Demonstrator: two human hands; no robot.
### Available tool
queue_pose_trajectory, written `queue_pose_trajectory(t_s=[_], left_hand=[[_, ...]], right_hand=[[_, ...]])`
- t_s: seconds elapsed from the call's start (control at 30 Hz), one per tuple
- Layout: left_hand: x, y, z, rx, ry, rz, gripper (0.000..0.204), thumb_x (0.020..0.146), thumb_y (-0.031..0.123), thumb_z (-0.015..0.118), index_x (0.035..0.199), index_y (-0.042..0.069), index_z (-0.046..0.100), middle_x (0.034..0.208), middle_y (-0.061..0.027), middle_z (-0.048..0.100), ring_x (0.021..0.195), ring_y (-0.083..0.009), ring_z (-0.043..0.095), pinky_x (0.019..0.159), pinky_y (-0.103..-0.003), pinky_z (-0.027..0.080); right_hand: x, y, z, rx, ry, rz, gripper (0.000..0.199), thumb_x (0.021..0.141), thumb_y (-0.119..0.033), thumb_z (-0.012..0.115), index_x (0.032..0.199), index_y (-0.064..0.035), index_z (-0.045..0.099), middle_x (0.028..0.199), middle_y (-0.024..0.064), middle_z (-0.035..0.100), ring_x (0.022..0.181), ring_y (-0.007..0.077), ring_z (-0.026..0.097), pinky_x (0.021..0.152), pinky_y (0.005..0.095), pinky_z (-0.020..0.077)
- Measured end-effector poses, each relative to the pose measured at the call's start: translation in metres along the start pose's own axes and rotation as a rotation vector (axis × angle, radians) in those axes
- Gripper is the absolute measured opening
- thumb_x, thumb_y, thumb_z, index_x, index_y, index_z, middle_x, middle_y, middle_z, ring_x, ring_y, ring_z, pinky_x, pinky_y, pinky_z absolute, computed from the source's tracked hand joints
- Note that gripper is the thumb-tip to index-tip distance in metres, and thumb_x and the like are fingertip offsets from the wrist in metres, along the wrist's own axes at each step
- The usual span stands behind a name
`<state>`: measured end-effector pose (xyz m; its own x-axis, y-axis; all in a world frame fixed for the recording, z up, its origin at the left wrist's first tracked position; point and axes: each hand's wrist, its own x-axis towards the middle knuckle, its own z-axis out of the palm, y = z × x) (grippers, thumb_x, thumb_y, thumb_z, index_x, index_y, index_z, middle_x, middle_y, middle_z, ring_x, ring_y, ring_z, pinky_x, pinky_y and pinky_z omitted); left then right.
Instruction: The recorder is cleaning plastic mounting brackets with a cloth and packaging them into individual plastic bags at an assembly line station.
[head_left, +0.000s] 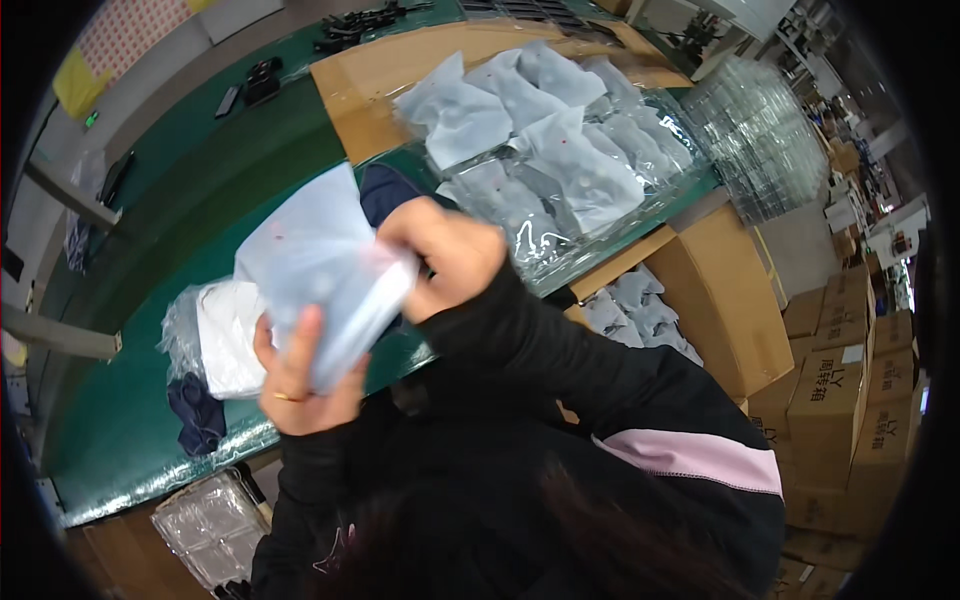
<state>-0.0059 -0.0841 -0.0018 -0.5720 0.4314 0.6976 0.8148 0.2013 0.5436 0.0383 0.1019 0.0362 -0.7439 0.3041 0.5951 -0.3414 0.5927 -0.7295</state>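
Note:
A frosted whitish plastic bag (310,240) is held up over the green table, between my two hands. My left hand (312,392) grips its lower end, with fingers in front of it. At the bag's right edge, my right hand (450,255) is closed on it, partly smeared by motion. What the bag contains, if anything, cannot be made out. Just left of my left hand lies a stack of flat white bags (228,335) in clear wrapping. Below that stack is a crumpled dark blue cloth (196,412). More dark blue cloth (385,190) shows behind my right hand.
Several similar bagged items (580,165) sit in a clear plastic tray at the far side, beside flat cardboard (350,100). An open carton (725,290) with more bags stands at the right. Beyond are stacked clear trays (760,140) and cartons (830,390).

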Motion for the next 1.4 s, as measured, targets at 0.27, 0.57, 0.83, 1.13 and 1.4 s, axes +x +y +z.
queue_pose_trajectory(t_s=[0.27,0.57,0.83,1.13,1.4], left_hand=[[0.020,0.012,0.023,0.269,-0.362,0.109,0.034,0.063,0.002,0.070,0.096,0.009,0.066,0.097,-0.0143,0.063,0.087,-0.0307,0.062,0.093,-0.046,0.040],[-0.045,-0.044,-0.062,0.288,-0.531,-0.110,0.051,0.065,0.006,0.072,0.114,0.014,0.061,0.109,-0.0108,0.063,0.101,-0.0247,0.061,0.093,-0.045,0.041],[-0.122,-0.051,-0.175,0.570,-0.310,-0.618,0.035,0.078,0.012,0.061,0.113,0.011,0.060,0.093,-0.0138,0.066,0.080,-0.0303,0.062,0.071,-0.038,0.049],[-0.307,-0.048,-0.424,1.442,0.362,-1.446,0.032,0.074,0.016,0.061,0.106,0.010,0.064,0.097,-0.0160,0.066,0.092,-0.0307,0.063,0.083,-0.037,0.049],[-0.367,-0.040,-0.482,1.389,-0.368,-1.967,0.047,0.089,0.020,0.047,0.131,0.040,0.043,0.142,-0.0073,0.036,0.133,-0.0255,0.029,0.102,-0.053,0.029]], right_hand=[[0.013,-0.010,-0.037,-0.096,-0.251,-0.050,0.110,0.055,-0.034,0.083,0.138,0.0031,0.022,0.117,0.0202,0.049,0.110,0.0323,0.049,0.092,0.0341,0.0410],[0.162,0.203,-0.169,-1.148,0.128,-0.333,0.060,0.065,-0.031,0.071,0.115,-0.0016,0.055,0.104,0.0209,0.060,0.097,0.0365,0.056,0.085,0.0434,0.0443],[0.208,0.422,-0.279,-1.220,-0.246,0.112,0.055,0.075,-0.027,0.065,0.121,-0.0002,0.050,0.117,0.0192,0.054,0.109,0.0317,0.050,0.093,0.0393,0.0386],[0.207,0.370,-0.272,-0.234,-0.395,0.002,0.049,0.087,-0.022,0.057,0.128,0.0014,0.045,0.131,0.0173,0.048,0.123,0.0262,0.044,0.103,0.0346,0.0322],[0.049,0.031,-0.069,-0.360,-1.232,0.112,0.051,0.083,-0.024,0.060,0.126,0.0017,0.049,0.118,0.0162,0.057,0.109,0.0249,0.053,0.093,0.0349,0.0396]])
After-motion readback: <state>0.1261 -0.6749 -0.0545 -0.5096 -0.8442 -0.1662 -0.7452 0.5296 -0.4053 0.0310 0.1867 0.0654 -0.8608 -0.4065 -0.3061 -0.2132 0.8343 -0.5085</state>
